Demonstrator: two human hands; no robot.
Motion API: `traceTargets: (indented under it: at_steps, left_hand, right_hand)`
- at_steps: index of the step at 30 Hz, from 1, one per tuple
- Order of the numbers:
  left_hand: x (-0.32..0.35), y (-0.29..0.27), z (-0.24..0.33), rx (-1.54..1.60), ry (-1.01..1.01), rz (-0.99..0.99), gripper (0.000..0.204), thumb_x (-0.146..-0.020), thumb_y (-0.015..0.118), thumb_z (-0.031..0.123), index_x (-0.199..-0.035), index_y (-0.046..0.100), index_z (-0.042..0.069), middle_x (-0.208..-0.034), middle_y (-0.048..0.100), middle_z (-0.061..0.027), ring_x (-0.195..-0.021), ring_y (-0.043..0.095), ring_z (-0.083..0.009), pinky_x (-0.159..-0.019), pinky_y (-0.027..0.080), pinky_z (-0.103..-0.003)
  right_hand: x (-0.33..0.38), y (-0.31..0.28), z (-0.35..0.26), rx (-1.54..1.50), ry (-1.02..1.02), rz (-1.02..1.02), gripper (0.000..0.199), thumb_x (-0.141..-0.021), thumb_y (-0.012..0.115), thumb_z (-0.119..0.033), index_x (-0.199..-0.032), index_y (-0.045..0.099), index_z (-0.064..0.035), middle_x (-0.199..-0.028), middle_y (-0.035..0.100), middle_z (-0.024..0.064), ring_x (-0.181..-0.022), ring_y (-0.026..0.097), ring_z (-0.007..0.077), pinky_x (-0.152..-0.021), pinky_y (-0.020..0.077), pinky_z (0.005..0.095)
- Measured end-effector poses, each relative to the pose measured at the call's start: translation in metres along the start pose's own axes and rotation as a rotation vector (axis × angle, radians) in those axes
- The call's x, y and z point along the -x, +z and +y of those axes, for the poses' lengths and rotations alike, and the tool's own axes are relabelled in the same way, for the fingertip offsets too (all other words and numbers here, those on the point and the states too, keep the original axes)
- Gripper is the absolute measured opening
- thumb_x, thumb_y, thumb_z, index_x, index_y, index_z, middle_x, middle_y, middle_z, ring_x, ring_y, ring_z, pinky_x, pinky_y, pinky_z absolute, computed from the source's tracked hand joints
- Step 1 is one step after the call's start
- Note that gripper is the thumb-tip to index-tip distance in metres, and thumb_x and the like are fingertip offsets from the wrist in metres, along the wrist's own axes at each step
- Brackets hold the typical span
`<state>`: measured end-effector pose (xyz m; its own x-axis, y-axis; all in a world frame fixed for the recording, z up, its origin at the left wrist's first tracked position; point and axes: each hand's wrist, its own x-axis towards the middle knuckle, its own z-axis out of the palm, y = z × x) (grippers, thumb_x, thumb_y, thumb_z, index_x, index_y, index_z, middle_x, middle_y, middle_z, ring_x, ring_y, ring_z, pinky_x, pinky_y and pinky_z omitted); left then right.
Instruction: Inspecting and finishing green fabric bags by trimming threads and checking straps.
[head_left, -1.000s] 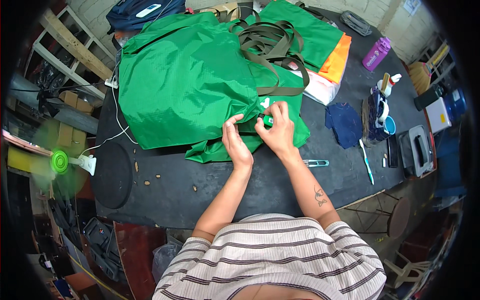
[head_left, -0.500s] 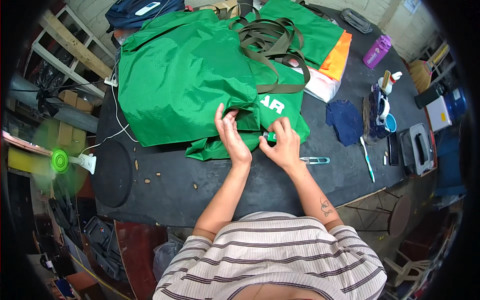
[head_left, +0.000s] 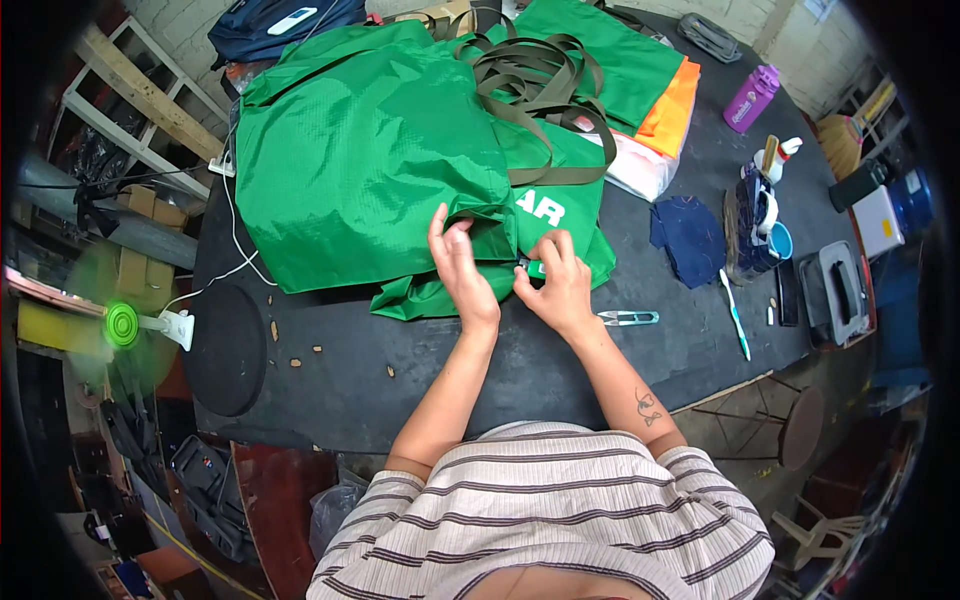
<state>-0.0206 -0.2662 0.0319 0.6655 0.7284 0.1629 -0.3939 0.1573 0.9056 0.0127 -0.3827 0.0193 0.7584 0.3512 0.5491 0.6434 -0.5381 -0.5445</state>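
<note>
Straps (head_left: pixel 530 62) heap beyond green bag (head_left: pixel 370 160) on tabletop (head_left: pixel 330 410); snips (head_left: pixel 640 319) lie near right hand (head_left: pixel 560 285), which pinches partly hidden lighter (head_left: pixel 537 269). Left hand (head_left: pixel 468 280), open, touches bag's edge. Hands sit wider than a second ago.

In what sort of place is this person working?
Probably a small sewing or textile workshop: green fabric bags with dark straps are piled on a black worktable, and what look like thread snips lie near the right hand.
</note>
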Motion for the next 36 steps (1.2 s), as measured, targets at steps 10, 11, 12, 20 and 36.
traceTargets:
  at_steps: [10, 11, 12, 20, 36]
  left_hand:
    - [-0.001, -0.026, 0.031, -0.906, 0.588, 0.060, 0.032, -0.069, 0.071, 0.003, -0.090, 0.047, 0.006, -0.094, 0.044, -0.0126, -0.095, 0.041, -0.0334, -0.085, 0.033, -0.045]
    - [0.000, -0.033, 0.041, -0.930, 0.634, 0.061, 0.034, -0.069, 0.074, 0.008, -0.089, 0.046, 0.006, -0.093, 0.043, -0.0122, -0.094, 0.041, -0.0332, -0.085, 0.033, -0.045]
    - [0.002, -0.039, 0.052, -0.911, 0.639, 0.050, 0.040, -0.068, 0.077, 0.014, -0.090, 0.044, 0.005, -0.093, 0.042, -0.0128, -0.094, 0.040, -0.0333, -0.086, 0.033, -0.045]
    - [-0.034, -0.096, 0.120, -1.026, 0.750, 0.096, 0.074, -0.067, 0.068, -0.003, -0.135, 0.039, 0.002, -0.120, 0.051, -0.0179, -0.112, 0.050, -0.0357, -0.098, 0.039, -0.043]
    - [-0.021, -0.030, 0.079, 0.433, -0.177, 0.177, 0.053, -0.091, 0.055, 0.045, -0.132, 0.043, 0.014, -0.127, 0.050, -0.0028, -0.107, 0.052, -0.0216, -0.097, 0.037, -0.043]
  right_hand:
    - [-0.094, -0.041, 0.006, -0.277, -0.149, -0.016, 0.028, -0.068, 0.065, 0.001, -0.094, 0.057, -0.0012, -0.095, 0.053, 0.0097, -0.081, 0.056, 0.0233, -0.071, 0.0465, 0.0316]
    - [-0.104, -0.043, 0.005, -0.250, -0.216, -0.112, 0.036, -0.066, 0.063, 0.004, -0.100, 0.058, -0.0040, -0.104, 0.055, 0.0092, -0.093, 0.059, 0.0286, -0.077, 0.0494, 0.0366]
    - [-0.114, -0.042, 0.003, -0.216, -0.283, -0.193, 0.040, -0.065, 0.064, 0.004, -0.103, 0.058, -0.0058, -0.109, 0.056, 0.0088, -0.099, 0.058, 0.0300, -0.079, 0.0501, 0.0382]
    - [-0.160, -0.055, -0.034, -0.423, -0.259, -0.555, 0.033, -0.072, 0.079, -0.019, -0.083, 0.055, 0.0001, -0.073, 0.056, 0.0061, -0.074, 0.057, 0.0147, -0.068, 0.0443, 0.0322]
    - [-0.202, -0.098, -0.102, -1.691, 0.440, -0.953, 0.030, -0.095, 0.058, -0.035, -0.090, 0.057, -0.0053, -0.062, 0.051, -0.0036, -0.056, 0.047, 0.0097, -0.060, 0.0476, 0.0301]
